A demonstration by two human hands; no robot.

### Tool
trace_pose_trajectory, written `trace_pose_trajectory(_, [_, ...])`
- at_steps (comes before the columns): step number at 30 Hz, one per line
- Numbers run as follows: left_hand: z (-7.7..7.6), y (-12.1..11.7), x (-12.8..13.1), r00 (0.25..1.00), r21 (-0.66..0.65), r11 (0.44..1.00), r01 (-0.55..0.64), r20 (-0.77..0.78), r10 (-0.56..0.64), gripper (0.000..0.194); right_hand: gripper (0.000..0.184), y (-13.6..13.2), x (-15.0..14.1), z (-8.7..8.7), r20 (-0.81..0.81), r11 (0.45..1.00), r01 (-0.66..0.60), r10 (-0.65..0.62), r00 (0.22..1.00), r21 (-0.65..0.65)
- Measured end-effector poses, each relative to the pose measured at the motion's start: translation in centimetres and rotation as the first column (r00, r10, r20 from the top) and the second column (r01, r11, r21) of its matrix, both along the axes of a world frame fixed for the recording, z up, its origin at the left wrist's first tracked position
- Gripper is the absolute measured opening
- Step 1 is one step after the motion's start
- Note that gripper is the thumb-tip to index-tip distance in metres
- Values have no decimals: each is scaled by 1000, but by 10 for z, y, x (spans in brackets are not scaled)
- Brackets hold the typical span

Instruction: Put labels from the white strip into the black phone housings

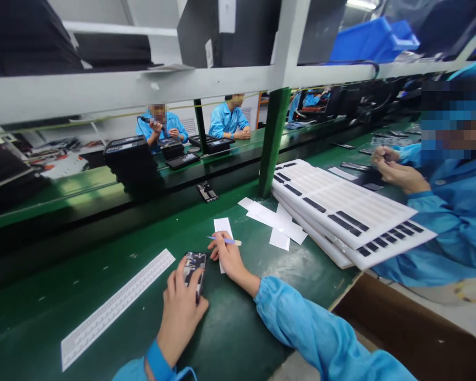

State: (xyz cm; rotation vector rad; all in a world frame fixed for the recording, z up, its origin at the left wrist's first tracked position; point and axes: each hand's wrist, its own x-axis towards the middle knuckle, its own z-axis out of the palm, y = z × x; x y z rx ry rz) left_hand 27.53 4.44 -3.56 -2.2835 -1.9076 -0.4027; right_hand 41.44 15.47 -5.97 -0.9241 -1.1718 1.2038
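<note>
My left hand (181,307) is closed around the sides of an opened phone (195,260), whose inner parts face up on the green bench. Fingers cover some of it. To its right, my right hand (230,260) pinches a slim lilac tool (230,241), with a thin point to the left and a pale end to the right. Whether it is a pair of tweezers I cannot tell. Beneath that hand lies a small white label sheet (222,225), partly hidden. A long white strip of labels (117,307) rests on the bench left of my left hand.
White foam trays (321,196) with black strips are stacked at right, beside loose white papers (275,219). Another opened phone (207,192) lies farther back. A green post (275,140) rises behind the papers. A co-worker's hands (399,172) are at far right.
</note>
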Motion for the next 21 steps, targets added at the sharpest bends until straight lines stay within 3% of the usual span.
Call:
trace_pose_trajectory(4, [14,68,-19,995,12,995,-96,-16,96,39,39,5,3,4,-8,997,64,-63,998,50])
trace_pose_trajectory(9, [31,163,-40,955,-12,958,-288,70,288,31,36,11,1,-5,28,995,63,-65,997,73])
trace_pose_trajectory(13, [37,207,-62,925,32,932,-360,145,352,30,38,17,-3,-16,74,998,26,-31,997,63])
trace_pose_trajectory(15, [48,213,-74,922,59,933,-354,189,337,24,39,21,-4,-20,78,999,6,-10,997,51])
trace_pose_trajectory(17, [72,201,-83,933,86,948,-306,226,280,21,42,23,-4,-21,70,999,-15,12,997,32])
trace_pose_trajectory(20, [117,148,-85,952,177,970,-166,285,111,22,45,23,-3,-19,51,999,-47,47,998,6])
trace_pose_trajectory(21, [129,123,-81,944,250,965,-84,329,-3,20,46,22,-3,-19,47,998,-57,56,997,3])
